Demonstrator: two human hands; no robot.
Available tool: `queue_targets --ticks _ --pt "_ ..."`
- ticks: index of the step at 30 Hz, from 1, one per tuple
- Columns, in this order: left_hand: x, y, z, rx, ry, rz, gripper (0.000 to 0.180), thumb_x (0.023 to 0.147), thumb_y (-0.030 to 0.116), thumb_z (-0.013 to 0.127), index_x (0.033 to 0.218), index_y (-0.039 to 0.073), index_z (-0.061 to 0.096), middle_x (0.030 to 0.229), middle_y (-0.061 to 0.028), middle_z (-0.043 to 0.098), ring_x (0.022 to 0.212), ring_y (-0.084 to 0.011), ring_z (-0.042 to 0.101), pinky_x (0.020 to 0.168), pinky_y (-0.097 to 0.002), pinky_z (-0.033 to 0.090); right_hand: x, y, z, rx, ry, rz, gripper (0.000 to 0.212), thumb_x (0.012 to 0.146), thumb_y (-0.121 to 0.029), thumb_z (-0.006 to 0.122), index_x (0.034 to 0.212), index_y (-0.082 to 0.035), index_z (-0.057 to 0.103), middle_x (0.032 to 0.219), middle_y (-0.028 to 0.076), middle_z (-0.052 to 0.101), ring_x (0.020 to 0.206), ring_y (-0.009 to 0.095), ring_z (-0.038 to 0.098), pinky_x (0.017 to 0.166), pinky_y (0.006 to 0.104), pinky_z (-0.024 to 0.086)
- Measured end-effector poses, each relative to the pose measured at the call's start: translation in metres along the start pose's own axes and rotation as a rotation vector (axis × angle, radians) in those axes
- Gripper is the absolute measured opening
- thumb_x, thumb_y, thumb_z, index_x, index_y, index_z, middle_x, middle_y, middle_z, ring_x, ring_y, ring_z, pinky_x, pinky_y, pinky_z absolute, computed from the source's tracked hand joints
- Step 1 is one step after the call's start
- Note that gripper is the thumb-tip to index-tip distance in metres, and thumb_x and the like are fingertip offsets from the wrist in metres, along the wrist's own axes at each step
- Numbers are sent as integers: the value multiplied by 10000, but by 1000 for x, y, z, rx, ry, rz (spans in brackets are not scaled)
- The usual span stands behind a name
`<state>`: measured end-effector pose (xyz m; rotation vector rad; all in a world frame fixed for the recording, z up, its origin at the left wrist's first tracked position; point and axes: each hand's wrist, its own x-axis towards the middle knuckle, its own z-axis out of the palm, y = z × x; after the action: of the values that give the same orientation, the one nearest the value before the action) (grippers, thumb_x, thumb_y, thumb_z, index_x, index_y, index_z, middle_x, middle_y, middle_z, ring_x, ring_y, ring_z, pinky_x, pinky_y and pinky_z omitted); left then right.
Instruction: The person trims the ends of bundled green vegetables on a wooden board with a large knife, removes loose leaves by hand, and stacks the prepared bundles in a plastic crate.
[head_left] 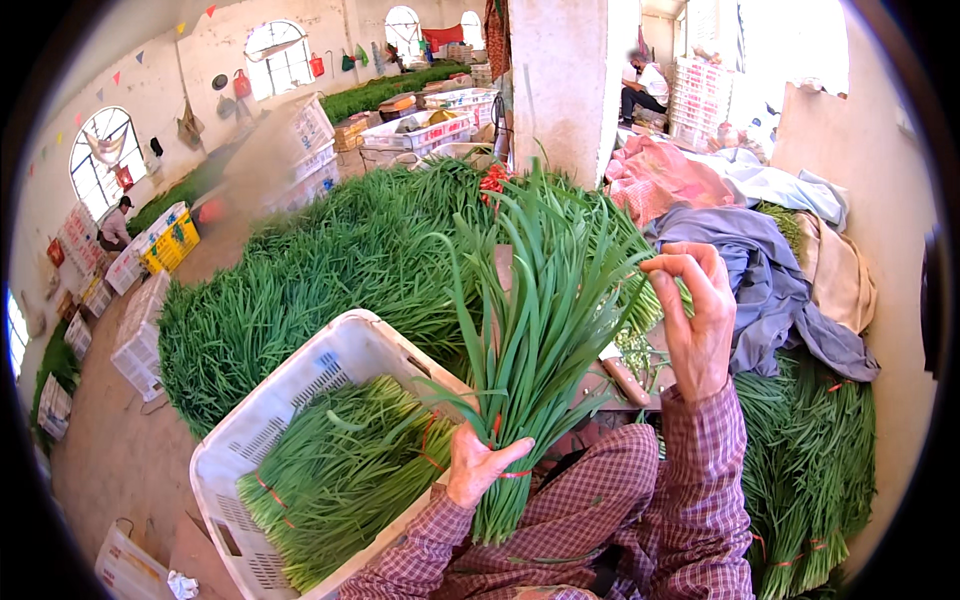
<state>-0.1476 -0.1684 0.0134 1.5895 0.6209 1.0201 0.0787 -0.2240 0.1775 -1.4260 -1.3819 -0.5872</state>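
My left hand (478, 462) is wrapped round the lower part of an upright bunch of garlic chives (540, 310), its long flat leaves fanning upward. A red tie circles the stalks just below my thumb. My right hand (695, 310) is raised beside the leaf tips on the right, thumb and fingers pinched; what they hold, if anything, is too small to make out. Left of the bunch stands a white plastic crate (225, 455), tilted in view, with red-tied chive bunches (340, 480) lying in it. A knife with a wooden handle (625, 382) lies behind the bunch.
A large heap of loose chives (330, 260) spreads beyond the crate. More tied bunches (800, 470) lie at right, below grey-blue cloths (740, 270). A white pillar (560, 90) rises behind. Stacked crates (170, 240) and people sitting farther off appear at both sides.
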Motion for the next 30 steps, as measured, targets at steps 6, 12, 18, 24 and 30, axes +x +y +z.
queue_targets --ticks 6,12,18,24,30 --pt "10 -3 3 28 -56 -14 468 738 62 766 1164 -22 590 1039 -81 679 928 -171 630 886 -337 493 -4 -48 6 98 -65 -152 268 715 -18 726 968 -103 695 993 88 602 946 303 570 805 395 472" --pt "50 29 -13 -599 -193 -463 478 777 135 757 1203 -11 597 1077 -118 683 917 -197 671 835 -360 564 -42 -13 -9 -5 -401 -276 743 603 -70 769 1310 -177 564 1269 85 543 1197 330 506 988 440 434" --pt "90 70 -10 -935 -517 -736 450 963 478 526 1237 127 586 1017 -103 693 829 -197 693 725 -356 600 -53 -28 -4 -69 -601 -413 928 548 -306 819 1404 -243 467 1400 73 464 1329 307 421 1091 537 302" --pt "89 96 -27 -616 -727 -296 700 943 613 451 1277 5 544 1146 -132 655 1037 -252 647 866 -386 534 -2 -16 2 263 -222 -256 781 606 -337 818 1249 -10 517 1148 162 608 1086 317 596 984 441 431" --pt "83 150 -80 45 -161 89 355 877 236 677 1112 -28 651 946 -138 708 909 -187 690 824 -310 549 18 -18 -4 835 -164 333 620 763 -206 753 1281 23 501 1177 94 613 1061 178 582 965 324 448"
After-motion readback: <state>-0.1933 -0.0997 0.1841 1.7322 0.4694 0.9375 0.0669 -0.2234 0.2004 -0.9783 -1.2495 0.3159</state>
